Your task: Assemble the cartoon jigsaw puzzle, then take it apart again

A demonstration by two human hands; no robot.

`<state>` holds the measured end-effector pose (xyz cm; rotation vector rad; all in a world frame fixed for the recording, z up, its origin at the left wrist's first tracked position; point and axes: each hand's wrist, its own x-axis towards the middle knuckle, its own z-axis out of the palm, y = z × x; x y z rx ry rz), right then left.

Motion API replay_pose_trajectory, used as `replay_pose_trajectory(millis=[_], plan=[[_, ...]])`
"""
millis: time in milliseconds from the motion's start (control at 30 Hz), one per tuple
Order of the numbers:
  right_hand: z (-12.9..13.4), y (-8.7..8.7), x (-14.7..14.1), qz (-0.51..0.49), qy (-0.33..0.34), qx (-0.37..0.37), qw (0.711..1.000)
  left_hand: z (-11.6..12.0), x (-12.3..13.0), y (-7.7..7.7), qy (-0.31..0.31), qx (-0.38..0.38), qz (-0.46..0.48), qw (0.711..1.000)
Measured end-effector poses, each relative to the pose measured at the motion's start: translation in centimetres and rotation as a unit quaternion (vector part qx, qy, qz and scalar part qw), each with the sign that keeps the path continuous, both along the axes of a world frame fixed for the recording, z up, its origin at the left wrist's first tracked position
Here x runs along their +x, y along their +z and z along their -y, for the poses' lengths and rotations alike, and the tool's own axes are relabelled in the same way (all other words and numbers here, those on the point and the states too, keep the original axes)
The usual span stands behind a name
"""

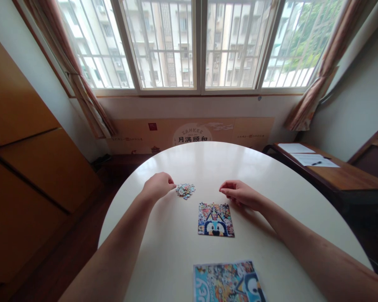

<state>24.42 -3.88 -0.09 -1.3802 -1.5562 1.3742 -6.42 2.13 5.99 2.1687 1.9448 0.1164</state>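
On the white round table (164,251) lies a partly joined jigsaw puzzle (216,219) showing a blue cartoon dog's head, its far edge uneven with tabs. Beyond it to the left is a small heap of loose puzzle pieces (185,191). My left hand (159,184) is at the left edge of this heap, fingertips pinched together; whether a piece is between them is too small to make out. Past the puzzle's far right corner, my right hand (239,193) hovers near the tabletop with its fingers curled in. What those fingers hold, if anything, is hidden.
A picture sheet or packet (228,283) with the same dog lies near me at the front. To the right stands a wooden desk (349,176) with papers (315,160) and a pen. A barred window and curtains are behind the table; a wooden cabinet (25,180) is left.
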Motion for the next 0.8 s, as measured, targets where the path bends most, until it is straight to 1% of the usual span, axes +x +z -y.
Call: replay_pose_trajectory(millis=[133, 300, 433, 500, 567, 600, 667, 733, 800], plan=[[0.1, 0.1, -0.1, 0.005, -0.002, -0.003, 1.0, 0.1, 0.3, 0.0, 0.007, 0.001, 0.003, 1.0], [0.2, 0.5, -0.3, 0.013, -0.005, -0.001, 1.0, 0.1, 0.5, -0.2, -0.008, -0.015, 0.011, 1.0], [0.1, 0.4, -0.2, 0.017, -0.003, 0.002, 1.0, 0.0, 0.5, 0.0, -0.013, -0.024, 0.016, 0.999], [0.1, 0.2, -0.2, 0.021, -0.003, 0.004, 1.0, -0.1, 0.6, 0.2, -0.001, -0.01, 0.031, 0.999], [0.1, 0.2, -0.3, 0.03, -0.003, 0.008, 1.0, -0.1, 0.8, 0.4, 0.007, 0.026, 0.056, 0.998], [0.1, 0.2, -0.3, 0.035, -0.003, 0.012, 0.999, 0.1, 1.0, 0.4, 0.0, 0.047, 0.066, 0.997], [0.2, 0.2, -0.5, 0.049, -0.004, 0.026, 0.998, 0.5, 1.6, 0.3, -0.046, 0.079, 0.07, 0.993], [0.2, 0.3, -0.7, 0.062, -0.004, 0.048, 0.997, 1.4, 2.6, -0.1, -0.132, 0.083, 0.07, 0.985], [0.2, 0.2, -0.8, 0.079, -0.004, 0.081, 0.994, 2.4, 3.7, -0.6, -0.222, 0.065, 0.079, 0.97]])
